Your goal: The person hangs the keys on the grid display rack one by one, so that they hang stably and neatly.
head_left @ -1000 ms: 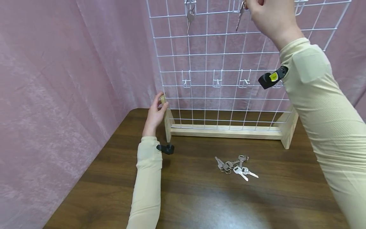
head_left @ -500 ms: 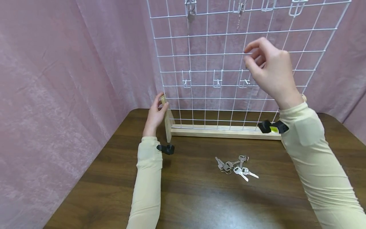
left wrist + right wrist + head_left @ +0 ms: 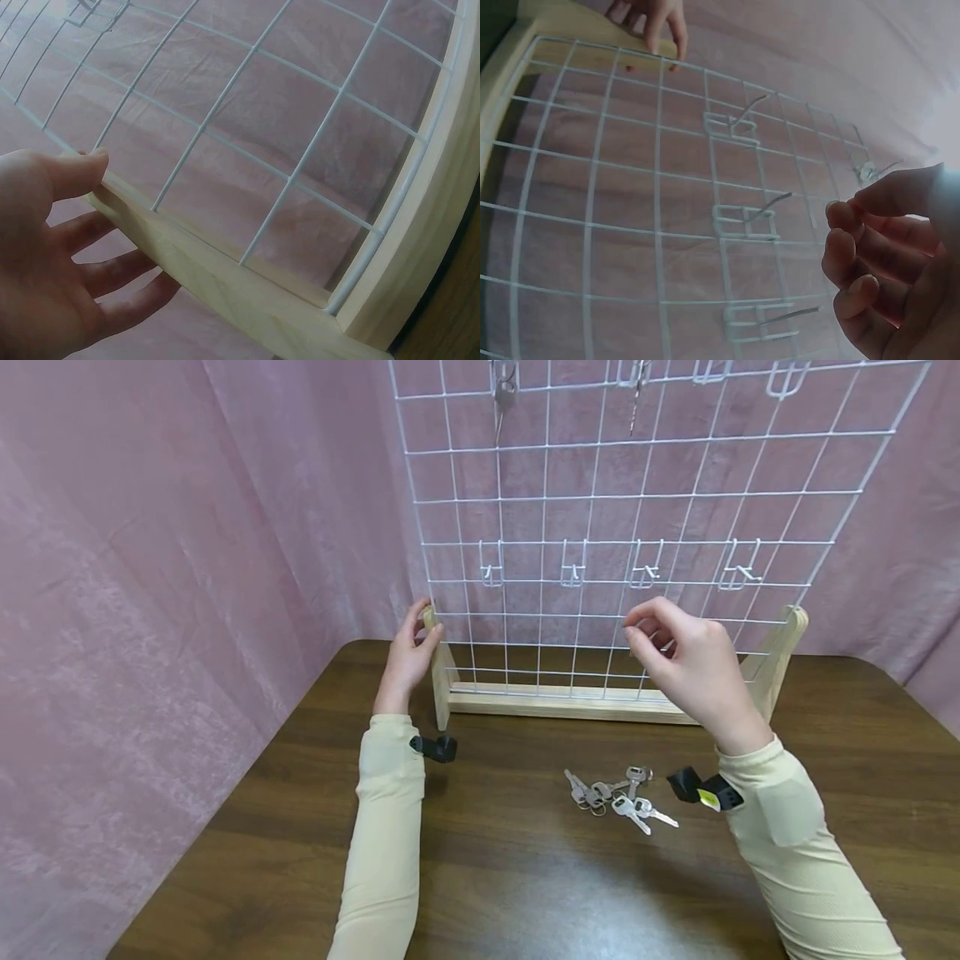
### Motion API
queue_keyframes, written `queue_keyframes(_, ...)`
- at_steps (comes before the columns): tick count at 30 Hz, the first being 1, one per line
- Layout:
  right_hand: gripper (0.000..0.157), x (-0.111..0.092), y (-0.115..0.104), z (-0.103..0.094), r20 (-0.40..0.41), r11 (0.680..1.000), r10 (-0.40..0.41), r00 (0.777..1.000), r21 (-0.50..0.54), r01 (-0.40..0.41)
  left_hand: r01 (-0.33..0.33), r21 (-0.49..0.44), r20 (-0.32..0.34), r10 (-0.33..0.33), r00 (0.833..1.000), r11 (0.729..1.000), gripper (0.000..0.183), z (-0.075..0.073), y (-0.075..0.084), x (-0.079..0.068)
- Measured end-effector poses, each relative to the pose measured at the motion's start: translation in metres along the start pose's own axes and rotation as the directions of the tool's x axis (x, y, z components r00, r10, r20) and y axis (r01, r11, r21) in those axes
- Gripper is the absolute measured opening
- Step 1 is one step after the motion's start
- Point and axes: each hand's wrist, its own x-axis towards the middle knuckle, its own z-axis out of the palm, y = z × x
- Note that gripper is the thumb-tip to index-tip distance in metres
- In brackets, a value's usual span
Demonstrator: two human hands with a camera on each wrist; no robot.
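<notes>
My left hand (image 3: 408, 662) holds the top of the wooden side support (image 3: 439, 681) at the rack's left end. Its thumb lies on one side and its fingers on the other, as the left wrist view shows. My right hand (image 3: 693, 670) hovers before the lower part of the white wire grid (image 3: 543, 542), fingers loosely curled, with nothing visible between them. Below it, a cluster of silver keys (image 3: 624, 807) lies on the brown table. One key (image 3: 506, 395) hangs from the upper left hook, and another key (image 3: 637, 397) from the hook to its right.
Several white hooks are fixed to the grid in two rows, including a lower hook (image 3: 573, 573). A wooden base bar (image 3: 570, 705) and a right side support (image 3: 786, 639) carry the grid. Pink cloth (image 3: 225, 568) hangs behind and at the left.
My right hand has let go of the key at the upper hook, leaving it hanging there, and has moved down in front of the grid. The left hand stays put.
</notes>
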Motion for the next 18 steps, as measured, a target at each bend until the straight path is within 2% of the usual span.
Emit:
queue_keyframes(5,0.008,-0.006,0.008,0.005,0.028,1.0,0.016,0.999,-0.02,-0.015,-0.012,-0.012,0.001,0.012,1.0,1.0,0.053,0.0,0.0,0.0)
queue_keyframes(12,0.006,-0.007,0.016,0.009,0.118,0.998,-0.034,0.992,-0.039,0.038,-0.01,-0.024,-0.004,0.01,1.0,1.0,0.052,0.0,0.001,-0.002)
queue_keyframes(18,0.007,-0.007,0.018,0.014,0.171,0.998,-0.046,0.984,-0.026,0.051,-0.014,-0.009,-0.02,0.013,1.0,1.0,0.052,0.001,0.002,-0.001)
